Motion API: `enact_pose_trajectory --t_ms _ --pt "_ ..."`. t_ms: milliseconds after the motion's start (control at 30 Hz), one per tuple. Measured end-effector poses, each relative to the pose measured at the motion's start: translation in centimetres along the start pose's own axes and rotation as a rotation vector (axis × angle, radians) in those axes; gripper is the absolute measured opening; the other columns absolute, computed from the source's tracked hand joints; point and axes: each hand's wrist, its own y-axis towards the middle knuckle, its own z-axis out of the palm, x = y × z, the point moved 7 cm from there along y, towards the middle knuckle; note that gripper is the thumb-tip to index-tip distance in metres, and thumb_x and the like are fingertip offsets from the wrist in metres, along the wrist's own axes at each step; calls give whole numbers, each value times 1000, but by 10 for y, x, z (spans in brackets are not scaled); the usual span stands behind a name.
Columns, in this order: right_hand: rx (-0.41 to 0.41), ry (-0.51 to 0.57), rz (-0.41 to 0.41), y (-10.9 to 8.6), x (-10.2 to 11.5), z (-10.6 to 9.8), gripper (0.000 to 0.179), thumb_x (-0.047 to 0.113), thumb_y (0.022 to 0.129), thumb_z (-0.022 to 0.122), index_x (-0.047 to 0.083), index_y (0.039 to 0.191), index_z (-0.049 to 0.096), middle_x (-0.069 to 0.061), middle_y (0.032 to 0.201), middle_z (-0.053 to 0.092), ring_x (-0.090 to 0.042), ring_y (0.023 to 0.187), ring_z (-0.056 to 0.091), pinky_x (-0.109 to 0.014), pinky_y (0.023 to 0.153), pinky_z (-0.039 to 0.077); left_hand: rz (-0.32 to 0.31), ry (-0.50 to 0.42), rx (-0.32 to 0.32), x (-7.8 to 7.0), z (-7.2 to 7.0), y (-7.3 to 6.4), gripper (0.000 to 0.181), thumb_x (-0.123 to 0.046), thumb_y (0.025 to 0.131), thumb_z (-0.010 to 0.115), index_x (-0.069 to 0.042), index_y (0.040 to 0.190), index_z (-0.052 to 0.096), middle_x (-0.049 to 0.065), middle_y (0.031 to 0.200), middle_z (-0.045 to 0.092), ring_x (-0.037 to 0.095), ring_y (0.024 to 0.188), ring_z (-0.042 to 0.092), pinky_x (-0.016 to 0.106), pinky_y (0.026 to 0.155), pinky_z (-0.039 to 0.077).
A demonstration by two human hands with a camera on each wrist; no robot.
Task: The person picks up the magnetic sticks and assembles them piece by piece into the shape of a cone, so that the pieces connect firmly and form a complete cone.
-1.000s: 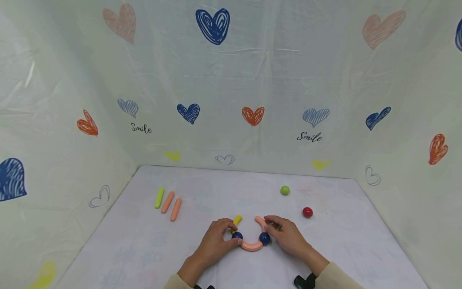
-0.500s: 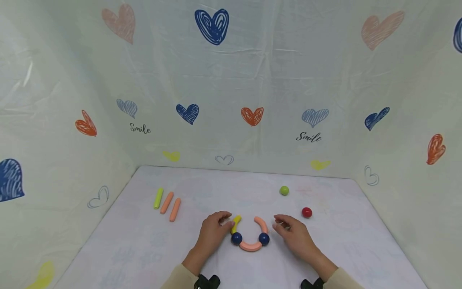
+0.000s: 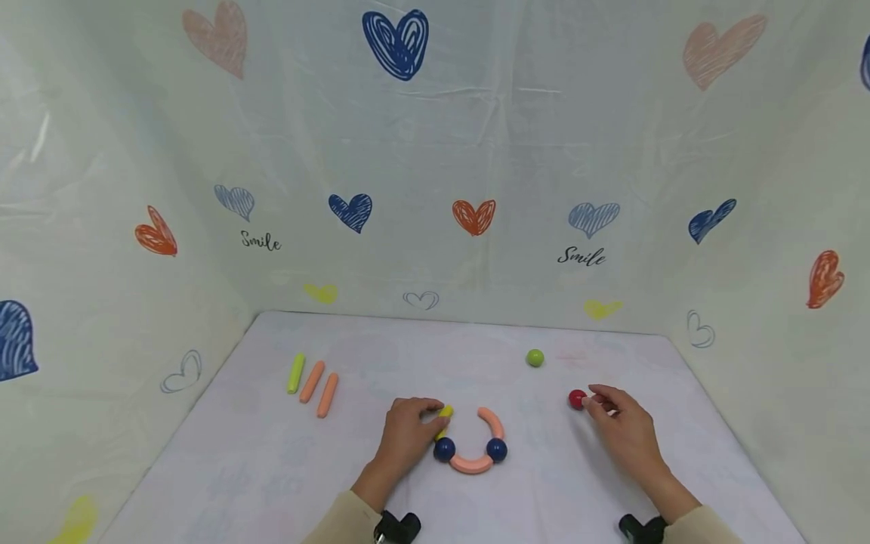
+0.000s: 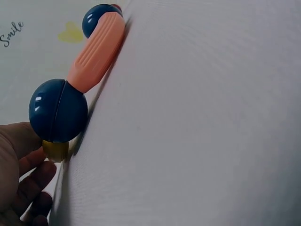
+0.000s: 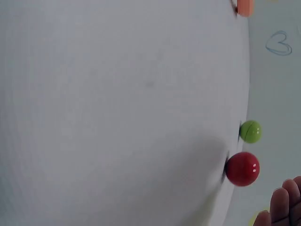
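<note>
A curved chain of toy building pieces lies mid-table: a yellow curved rod [image 3: 445, 412], a blue ball [image 3: 445, 450], an orange curved rod [image 3: 472, 465], a second blue ball [image 3: 497, 450] and another orange curved rod [image 3: 492, 421]. My left hand [image 3: 410, 432] pinches the yellow rod between thumb and fingers; in the left wrist view that rod [image 4: 55, 151] is mostly hidden behind the near blue ball [image 4: 59, 111]. At the right, my right hand [image 3: 624, 427] reaches to a red ball [image 3: 577, 399], fingers still spread apart. The right wrist view shows the fingers [image 5: 280, 205] beside the red ball [image 5: 242, 169].
A green ball [image 3: 535, 358] sits farther back on the right of the white-covered table [image 3: 381, 355]. Two straight orange rods [image 3: 319, 389] and a yellow-green rod [image 3: 295, 374] lie at the left. A heart-printed sheet [image 3: 516, 166] hangs around the table's back and sides.
My right hand has left the orange rod and moved right to the red ball. My left hand has shifted from the blue ball up to the yellow rod.
</note>
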Motion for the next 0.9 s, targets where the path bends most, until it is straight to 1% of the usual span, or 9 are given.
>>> enact_pose_trajectory --t_ms 100,167,267,367,500,633,700,800,900 --pt "7 -24 18 3 -10 -5 35 21 102 70 3 132 69 -10 110 71 -20 97 59 -18 73 46 2 8 3 0 0 -1 26 -27 90 84 -16 113 81 -1 111 78 20 106 61 44 92 52" --pt "34 -28 30 5 -15 -5 38 23 103 69 3 135 67 -12 113 69 -23 101 60 -18 74 47 10 12 3 0 -1 -2 26 -27 90 84 -15 113 81 -1 110 78 20 106 61 43 91 52" --pt "98 -33 45 9 -22 -2 44 25 103 69 2 140 63 -18 123 66 -29 108 60 -23 78 48 24 21 0 0 -1 -2 27 -27 90 84 -15 114 81 0 110 78 20 105 61 44 91 52" --pt "176 -28 57 12 -27 3 49 26 103 69 1 144 59 -24 135 61 -34 116 58 -29 81 50 25 32 0 0 -1 -3 28 -28 90 84 -15 114 81 -1 110 78 20 105 61 43 91 53" --pt "257 -19 75 17 -31 11 52 23 101 70 1 146 58 -27 143 56 -39 121 56 -34 83 52 18 38 -3 1 -1 -4 27 -28 90 84 -17 114 81 -2 110 78 19 106 61 43 92 53" --pt "303 -28 71 21 -32 17 55 25 101 70 1 148 57 -28 142 57 -37 119 57 -36 85 52 18 31 -7 0 -1 -4 26 -28 90 84 -17 114 81 -3 109 78 18 106 61 43 92 53" --pt "317 -36 68 23 -31 19 56 29 102 70 0 148 56 -28 141 59 -36 117 58 -38 86 53 15 24 -3 0 -1 -3 26 -28 90 84 -17 114 81 -3 109 77 18 106 61 43 92 53" --pt "315 -36 87 28 -29 20 58 37 105 65 -1 148 55 -26 134 63 -34 112 59 -41 86 52 25 24 4 0 0 -3 27 -27 90 84 -16 114 81 -2 108 77 19 105 60 42 91 53" --pt "308 -27 124 33 -28 20 60 42 107 59 -2 146 56 -23 123 65 -32 105 58 -40 84 49 35 29 5 0 -1 -2 27 -28 90 84 -15 114 81 -2 109 78 19 105 60 42 91 53"
